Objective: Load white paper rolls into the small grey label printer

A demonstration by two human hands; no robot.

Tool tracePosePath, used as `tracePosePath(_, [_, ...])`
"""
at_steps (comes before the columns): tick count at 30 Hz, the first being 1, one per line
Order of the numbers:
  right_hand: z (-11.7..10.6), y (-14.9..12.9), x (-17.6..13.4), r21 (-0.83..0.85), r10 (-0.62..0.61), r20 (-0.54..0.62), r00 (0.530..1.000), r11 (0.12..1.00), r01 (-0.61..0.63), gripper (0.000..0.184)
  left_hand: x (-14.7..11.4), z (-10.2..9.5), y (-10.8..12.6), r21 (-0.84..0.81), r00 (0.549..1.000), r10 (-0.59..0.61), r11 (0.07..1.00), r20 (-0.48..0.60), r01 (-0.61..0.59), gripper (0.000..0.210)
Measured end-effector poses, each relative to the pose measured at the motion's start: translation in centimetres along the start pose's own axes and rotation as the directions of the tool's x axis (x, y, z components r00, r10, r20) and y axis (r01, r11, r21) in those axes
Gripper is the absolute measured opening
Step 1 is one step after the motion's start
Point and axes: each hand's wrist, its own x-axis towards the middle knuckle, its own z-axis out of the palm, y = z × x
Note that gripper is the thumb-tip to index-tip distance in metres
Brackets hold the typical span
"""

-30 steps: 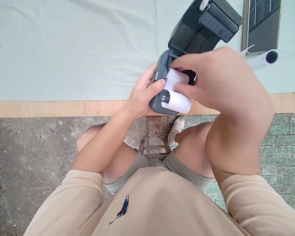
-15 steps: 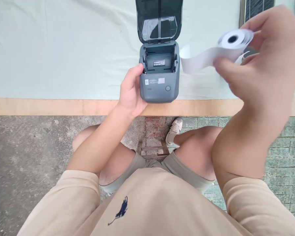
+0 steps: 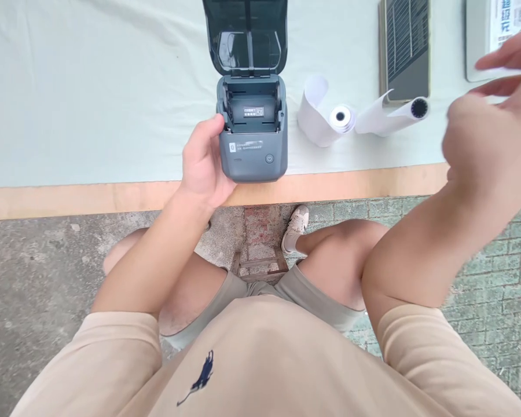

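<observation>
The printer [image 3: 254, 165] is slate grey with a smoky black lid [image 3: 247, 32], the left paper roll [image 3: 325, 132] and right paper roll [image 3: 384, 121] are white with dark centres, the cloth [image 3: 113, 104] pale mint over a tan-edged surface [image 3: 91, 198], the shirt [image 3: 264, 359] beige with a navy motif [image 3: 204, 372], and the right-hand paving [image 3: 495, 278] green brick-patterned.

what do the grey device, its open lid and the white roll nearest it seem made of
Grey device: probably matte moulded plastic, given its rounded, dull shell. Open lid: likely glossy tinted plastic, dark with reflections. White roll: apparently smooth paper, thin tail curling loose.
</observation>
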Motion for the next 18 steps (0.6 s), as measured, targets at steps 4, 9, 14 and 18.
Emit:
tracePosePath(4, [1.6, 2.4, 0.2, 0.001, 0.2, 0.127, 0.972, 0.979, -0.202, 0.044, 0.3, -0.1, -0.3, 0.006, 0.999, 0.037, 0.999, 0.005, -0.037, 0.03])
tracePosePath(9, [2.6, 2.6, 0.8, 0.142, 0.128, 0.06, 0.99, 0.981, -0.136, 0.029, 0.2, 0.1, -0.2, 0.019, 0.999, 0.036, 0.999, 0.015, -0.036, 0.031])
tracePosePath(14, [2.8, 0.0, 0.4, 0.513, -0.19, -0.134, 0.973, 0.827, 0.232, 0.027, 0.1, -0.1, 0.0, 0.038, 1.0, 0.012, 0.999, 0.001, -0.012, 0.03])
tracePosePath(18, [3.7, -4.6, -0.8, 0.703, -0.494, 0.225, 0.84, 0.679, 0.211, 0.042, 0.0, -0.2, -0.1, 0.032, 0.999, -0.015, 0.999, 0.029, 0.014, 0.028])
